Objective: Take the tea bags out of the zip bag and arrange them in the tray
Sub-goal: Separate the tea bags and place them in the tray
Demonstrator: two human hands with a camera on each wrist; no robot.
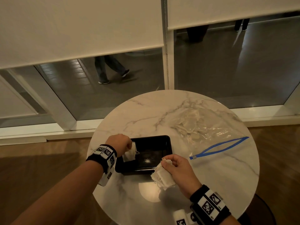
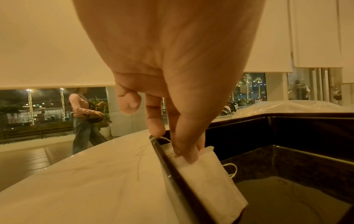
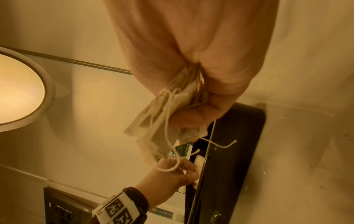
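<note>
A black rectangular tray [image 1: 168, 144] sits on the round marble table [image 1: 146, 114]. My left hand [image 1: 121, 143] pinches a white tea bag [image 1: 129, 154] by its top, holding it against the tray's left inner wall [image 2: 180, 178]; the tea bag [image 2: 208, 180] stands tilted, its lower end near the tray floor. My right hand [image 1: 177, 168] grips a bunch of tea bags [image 1: 163, 177] with loose strings at the tray's near right corner; the bunch of tea bags [image 3: 162, 125] hangs from the fist. A clear zip bag [image 1: 203, 127] with a blue zip strip lies open to the right, with more tea bags inside.
The table's edge curves close around the tray on the left and near sides. Behind it are a glass wall, roller blinds and a bead chain [image 1: 166, 62]. A person [image 2: 84, 119] walks outside the glass. Wooden floor surrounds the table.
</note>
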